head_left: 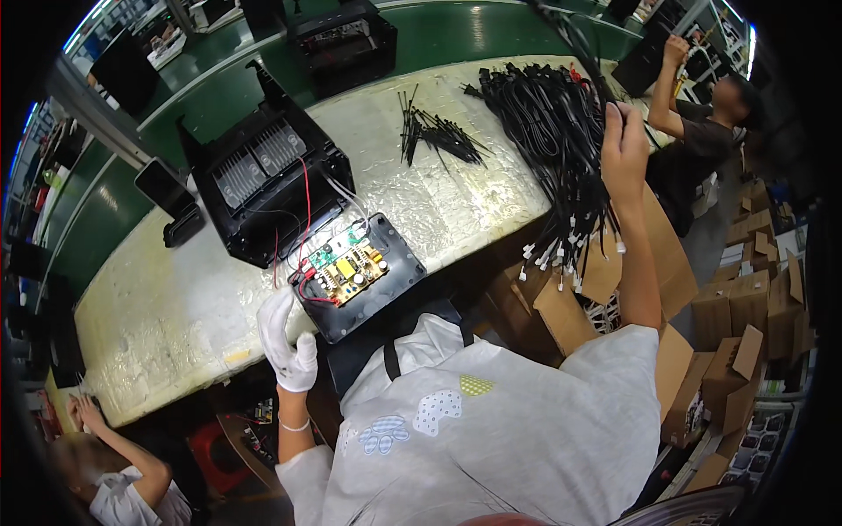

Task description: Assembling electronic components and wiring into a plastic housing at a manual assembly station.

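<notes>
My left hand, in a white glove, is beside the near left edge of a black panel; its thumb and fingers are apart and nothing shows between them. A circuit board with red wires lies on that panel. Wires link it to a black housing with silver heat-sink fins, which stands open just behind. My bare right hand is raised at the right, its fingers closed round a black cable. Beneath and left of it lies a large bundle of black cables with white connectors hanging over the table edge.
Black zip ties lie on the film-covered table. A phone-like device on a stand is at the left. Another black housing sits on the green line behind. Open cardboard boxes stand below right. Co-workers are at far right and lower left.
</notes>
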The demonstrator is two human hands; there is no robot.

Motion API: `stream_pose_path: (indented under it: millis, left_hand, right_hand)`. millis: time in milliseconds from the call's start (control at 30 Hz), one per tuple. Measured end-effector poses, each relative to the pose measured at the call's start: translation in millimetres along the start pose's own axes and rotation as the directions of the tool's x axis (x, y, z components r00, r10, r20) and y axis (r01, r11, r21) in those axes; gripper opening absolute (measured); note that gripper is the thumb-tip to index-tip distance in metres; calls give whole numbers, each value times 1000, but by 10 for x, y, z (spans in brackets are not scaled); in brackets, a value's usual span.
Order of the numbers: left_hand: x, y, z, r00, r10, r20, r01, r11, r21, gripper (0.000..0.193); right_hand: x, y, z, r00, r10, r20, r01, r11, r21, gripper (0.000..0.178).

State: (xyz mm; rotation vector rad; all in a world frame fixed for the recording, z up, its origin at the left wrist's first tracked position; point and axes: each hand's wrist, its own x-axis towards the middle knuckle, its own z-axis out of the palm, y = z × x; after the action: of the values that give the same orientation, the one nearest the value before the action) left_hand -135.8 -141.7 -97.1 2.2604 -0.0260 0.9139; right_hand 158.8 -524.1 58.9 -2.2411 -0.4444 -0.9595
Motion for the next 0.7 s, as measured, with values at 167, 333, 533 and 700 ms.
stream_pose_path:
  millis: [167, 333, 533, 700]
  left_hand:
    - [677, 417, 254, 990, -13, 142, 54, 956, -290, 46]
    - [1565, 996, 1067, 825, -217, 521, 528, 625, -575, 49]
    - [1893, 1059, 1252, 949, -210, 235, 263, 118, -958, 46]
    - [2282, 542, 689, 982, 150, 118, 177, -482, -858, 41]
  right_hand:
    - [-249, -742, -19, 954, -53, 294, -38, 955, 296, 18]
    - [-521, -1146, 449, 779, -294, 555, -31, 865, 501, 31]
    - [-274, -771, 492, 649, -379, 660, -72, 832, 550, 30]
    - [-256, -81, 631, 409, -412, 814, -267, 799, 538, 42]
